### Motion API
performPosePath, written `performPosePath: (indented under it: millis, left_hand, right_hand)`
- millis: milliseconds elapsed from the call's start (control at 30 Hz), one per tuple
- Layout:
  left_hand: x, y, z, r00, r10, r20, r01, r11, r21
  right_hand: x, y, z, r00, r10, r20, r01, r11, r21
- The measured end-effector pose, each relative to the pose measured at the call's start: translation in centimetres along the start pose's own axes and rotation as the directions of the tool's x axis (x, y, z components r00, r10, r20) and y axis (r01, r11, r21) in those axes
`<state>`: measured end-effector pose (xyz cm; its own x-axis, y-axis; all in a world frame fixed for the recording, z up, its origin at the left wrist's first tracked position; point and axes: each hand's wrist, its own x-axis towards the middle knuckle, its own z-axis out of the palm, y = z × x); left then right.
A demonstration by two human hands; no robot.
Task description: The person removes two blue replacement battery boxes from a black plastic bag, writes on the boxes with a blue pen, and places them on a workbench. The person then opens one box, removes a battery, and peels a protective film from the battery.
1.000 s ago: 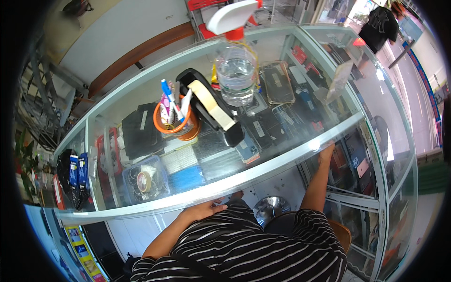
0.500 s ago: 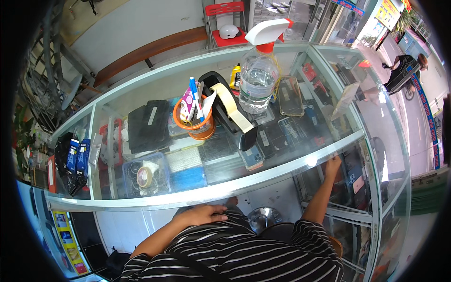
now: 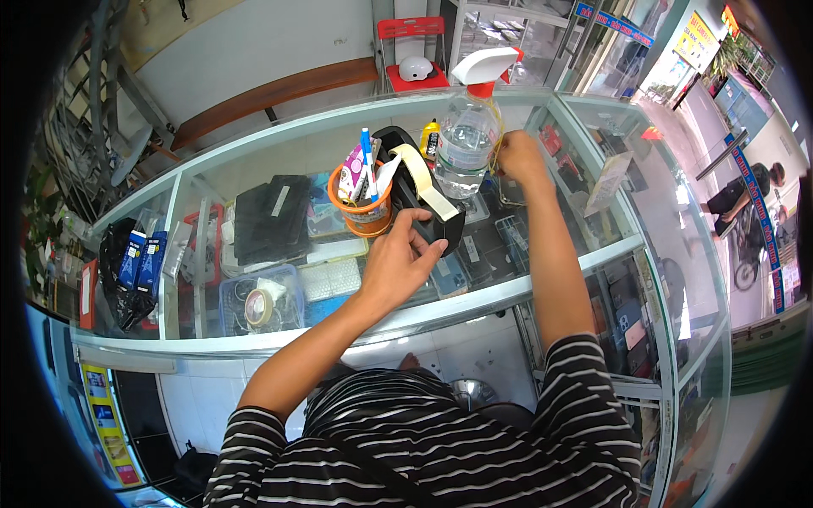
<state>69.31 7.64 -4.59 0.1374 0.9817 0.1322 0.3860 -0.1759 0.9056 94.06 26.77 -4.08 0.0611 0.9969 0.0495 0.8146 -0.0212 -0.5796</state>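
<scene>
My left hand [image 3: 400, 264] bends its fingers and thumb against the near end of a black tape dispenser [image 3: 450, 234], which carries a roll of cream tape [image 3: 421, 179]. Left of the dispenser stands an orange cup [image 3: 370, 220] with pens and slips of paper in it. My right hand [image 3: 520, 159] is at the right side of a clear spray bottle [image 3: 468, 148] with a white and red head. Its fingers curl in beside a thin yellow strand; what they hold is hidden. A small yellow bottle [image 3: 429, 140] stands behind the dispenser.
The glass counter [image 3: 398, 324] has a pale metal frame; phones and a basket [image 3: 227, 305] show through it. Blue boxes [image 3: 141, 264] lie on black plastic at the left. Beyond are a wooden bench [image 3: 288, 93] and a red chair [image 3: 412, 30] with a white helmet.
My left hand has risen from my lap to the tape dispenser. My right hand has left the counter's near edge and reached the spray bottle's side. A person outside has moved along the street.
</scene>
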Motion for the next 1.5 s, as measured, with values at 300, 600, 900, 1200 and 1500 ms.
performPosePath:
  millis: [300,600,900,1200,1500]
  left_hand:
    - [-0.2,-0.7,-0.2,0.998,0.055,0.032,-0.055,0.998,-0.002]
    - [-3.2,-2.0,2.3,0.976,0.148,0.161,-0.085,0.935,-0.346]
    - [-3.1,-0.5,2.6,0.985,0.108,0.134,-0.089,0.986,-0.141]
    - [-3.3,-0.2,2.4,0.978,0.108,0.178,-0.088,0.989,-0.115]
    - [-3.6,-1.4,2.4,0.981,0.065,0.181,-0.018,0.968,-0.252]
  right_hand:
    - [0.4,1.0,-2.0,0.978,0.157,0.139,-0.191,0.94,0.284]
    - [-20.3,-3.2,-1.1,0.977,-0.209,0.051,0.15,0.834,0.531]
    - [-21.1,-5.3,-3.1,0.991,-0.052,0.126,-0.055,0.694,0.718]
    - [-25.8,-3.0,-2.7,0.992,0.07,0.104,-0.125,0.579,0.805]
    - [-28.7,-1.1,-1.9,0.98,0.11,-0.165,0.092,0.486,0.869]
